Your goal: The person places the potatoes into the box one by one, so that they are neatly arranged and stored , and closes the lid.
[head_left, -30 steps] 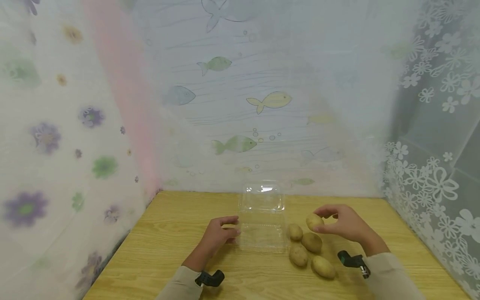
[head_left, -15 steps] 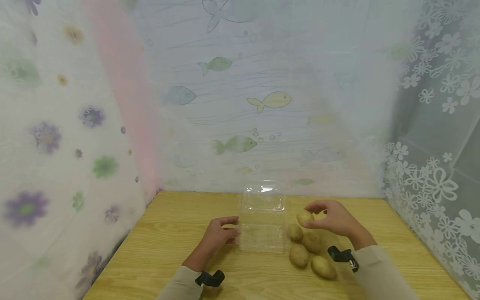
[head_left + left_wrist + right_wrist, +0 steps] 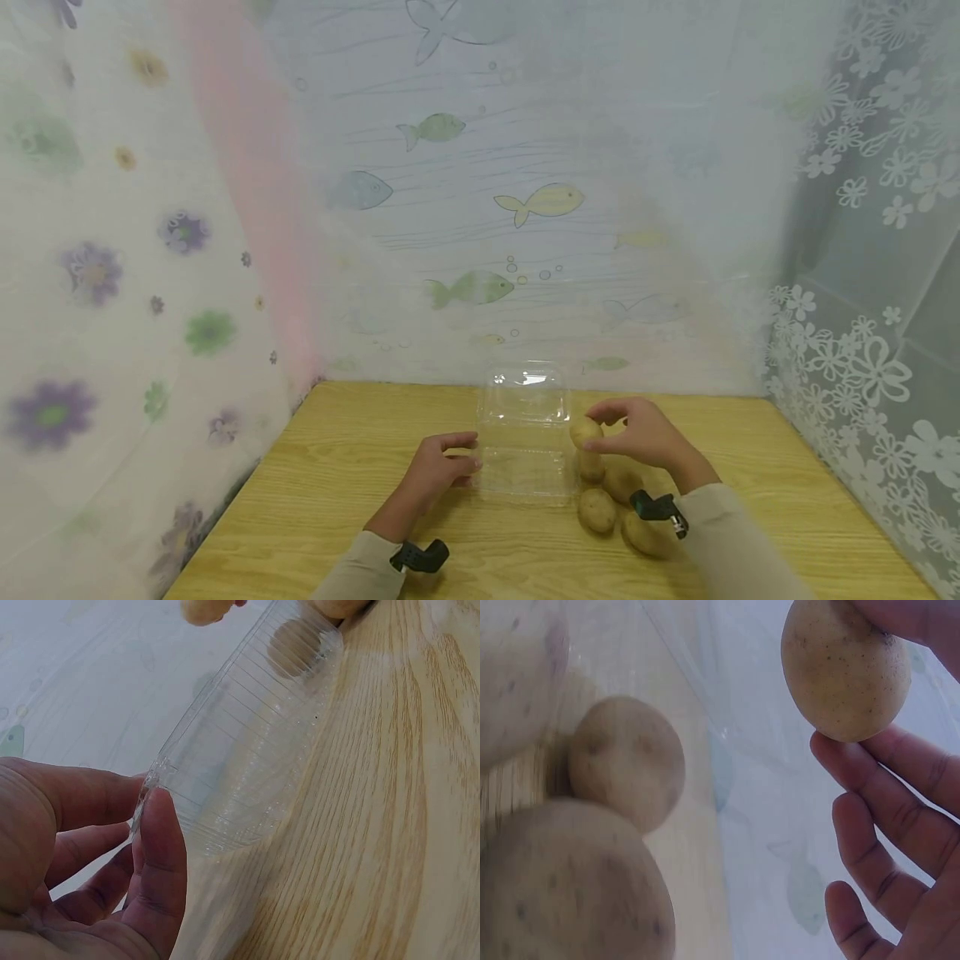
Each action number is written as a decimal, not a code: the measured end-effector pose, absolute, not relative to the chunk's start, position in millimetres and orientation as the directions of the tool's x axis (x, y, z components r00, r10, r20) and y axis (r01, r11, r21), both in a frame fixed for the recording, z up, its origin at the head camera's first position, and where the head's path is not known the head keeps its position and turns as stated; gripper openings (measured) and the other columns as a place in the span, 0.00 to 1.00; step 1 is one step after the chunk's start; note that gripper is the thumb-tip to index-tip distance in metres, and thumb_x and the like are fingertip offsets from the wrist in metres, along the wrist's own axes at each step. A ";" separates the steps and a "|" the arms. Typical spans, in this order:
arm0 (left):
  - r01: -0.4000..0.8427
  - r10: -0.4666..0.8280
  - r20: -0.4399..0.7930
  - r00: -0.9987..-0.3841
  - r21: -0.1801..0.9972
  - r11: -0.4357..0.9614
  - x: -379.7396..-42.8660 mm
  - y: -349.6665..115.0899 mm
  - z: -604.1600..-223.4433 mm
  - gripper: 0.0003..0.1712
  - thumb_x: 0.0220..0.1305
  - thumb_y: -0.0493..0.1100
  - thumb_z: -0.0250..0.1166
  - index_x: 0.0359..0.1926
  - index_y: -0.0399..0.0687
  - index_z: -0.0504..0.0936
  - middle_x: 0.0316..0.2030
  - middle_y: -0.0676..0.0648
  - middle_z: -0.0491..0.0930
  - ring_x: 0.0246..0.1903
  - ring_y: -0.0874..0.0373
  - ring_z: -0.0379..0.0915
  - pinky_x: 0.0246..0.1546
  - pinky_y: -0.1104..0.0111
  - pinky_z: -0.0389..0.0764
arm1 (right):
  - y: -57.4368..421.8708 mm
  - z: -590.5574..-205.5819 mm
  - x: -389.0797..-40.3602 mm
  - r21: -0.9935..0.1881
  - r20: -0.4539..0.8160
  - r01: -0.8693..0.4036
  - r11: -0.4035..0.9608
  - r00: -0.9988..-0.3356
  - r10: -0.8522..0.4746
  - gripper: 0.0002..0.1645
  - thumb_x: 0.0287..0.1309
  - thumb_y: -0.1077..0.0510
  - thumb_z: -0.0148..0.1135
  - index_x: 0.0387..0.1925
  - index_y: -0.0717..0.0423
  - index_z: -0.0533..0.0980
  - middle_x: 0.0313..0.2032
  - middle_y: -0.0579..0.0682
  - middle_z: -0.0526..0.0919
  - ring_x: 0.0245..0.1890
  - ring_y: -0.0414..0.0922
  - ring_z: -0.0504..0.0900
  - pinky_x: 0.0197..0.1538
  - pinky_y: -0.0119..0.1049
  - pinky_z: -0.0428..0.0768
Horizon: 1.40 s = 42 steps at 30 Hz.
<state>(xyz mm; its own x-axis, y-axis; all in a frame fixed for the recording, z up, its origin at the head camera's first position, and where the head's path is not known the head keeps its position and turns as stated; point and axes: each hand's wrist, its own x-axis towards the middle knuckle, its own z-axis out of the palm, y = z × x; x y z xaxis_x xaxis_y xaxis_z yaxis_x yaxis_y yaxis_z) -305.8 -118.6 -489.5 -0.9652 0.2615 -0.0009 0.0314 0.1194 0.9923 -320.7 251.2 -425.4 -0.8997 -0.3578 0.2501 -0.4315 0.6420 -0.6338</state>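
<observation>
A clear plastic clamshell box (image 3: pixel 525 473) stands on the table with its lid raised at the back. My left hand (image 3: pixel 442 467) pinches the box's left rim between thumb and fingers, as the left wrist view shows with the ribbed wall (image 3: pixel 240 742). Just off the box's right side, my right hand (image 3: pixel 637 433) holds a potato (image 3: pixel 585 432) in the air. Up close in the right wrist view, that potato (image 3: pixel 846 671) sits between the thumb and fingertips. Below it, several more potatoes (image 3: pixel 597 511) lie on the table, partly hidden by the right wrist.
A wood-grain table (image 3: pixel 360 417) carries everything. Behind it hangs a translucent curtain (image 3: pixel 465 208) with printed fish; patterned sheets flank both sides. Each wrist wears a small black camera, such as the left wrist camera (image 3: pixel 420 557).
My right hand has moved left with the held potato, from above the loose potatoes to the box's right edge. The left hand and the box have stayed put.
</observation>
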 end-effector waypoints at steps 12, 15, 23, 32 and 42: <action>0.031 0.265 -0.001 -0.964 0.993 0.115 -308.2 -119.0 -490.3 0.33 0.68 0.37 0.70 0.71 0.35 0.73 0.65 0.33 0.74 0.46 0.54 0.84 0.43 0.62 0.88 | 223.4 -425.1 -332.2 -0.655 0.232 -0.419 0.628 -0.903 -0.361 0.30 0.44 0.36 0.83 0.49 0.40 0.86 0.46 0.40 0.87 0.51 0.48 0.81 0.56 0.54 0.78; 0.030 0.260 -0.002 -0.966 0.992 0.120 -307.4 -118.5 -489.3 0.33 0.68 0.37 0.70 0.71 0.35 0.73 0.65 0.33 0.74 0.46 0.55 0.84 0.43 0.63 0.88 | 216.6 -424.7 -335.3 -0.667 0.232 -0.421 0.615 -0.902 -0.365 0.29 0.43 0.37 0.83 0.47 0.41 0.86 0.45 0.39 0.87 0.51 0.49 0.82 0.57 0.55 0.79; 0.035 0.247 0.003 -0.969 0.992 0.124 -303.7 -116.7 -485.8 0.33 0.67 0.37 0.71 0.70 0.34 0.73 0.62 0.32 0.76 0.46 0.54 0.85 0.43 0.61 0.88 | 200.6 -424.6 -341.7 -0.694 0.215 -0.413 0.589 -0.900 -0.378 0.30 0.43 0.39 0.84 0.47 0.45 0.86 0.44 0.42 0.88 0.47 0.44 0.84 0.55 0.51 0.82; 0.043 0.242 0.010 -0.970 0.990 0.134 -303.9 -116.5 -485.0 0.34 0.66 0.36 0.72 0.70 0.33 0.73 0.61 0.32 0.76 0.45 0.54 0.85 0.43 0.61 0.89 | 183.4 -424.6 -347.1 -0.702 0.201 -0.410 0.582 -0.898 -0.391 0.27 0.43 0.42 0.85 0.44 0.48 0.87 0.40 0.42 0.88 0.42 0.41 0.85 0.50 0.42 0.84; 0.026 0.231 -0.005 -0.973 0.991 0.128 -302.4 -116.3 -485.1 0.33 0.66 0.35 0.71 0.70 0.33 0.74 0.61 0.31 0.76 0.44 0.54 0.85 0.42 0.61 0.89 | 162.3 -432.8 -350.1 -0.710 0.146 -0.368 0.600 -0.911 -0.386 0.27 0.43 0.42 0.85 0.43 0.49 0.86 0.42 0.43 0.88 0.42 0.41 0.84 0.48 0.41 0.84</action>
<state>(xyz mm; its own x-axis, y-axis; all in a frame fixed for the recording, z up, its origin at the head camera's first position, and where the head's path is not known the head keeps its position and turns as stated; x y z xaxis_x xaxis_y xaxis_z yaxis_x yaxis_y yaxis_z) -302.4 -116.3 -485.1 -0.9730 0.2308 -0.0046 0.0256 0.1276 0.9915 -350.1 162.3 -432.8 -0.9109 -0.3859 0.1458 -0.3680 0.6002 -0.7102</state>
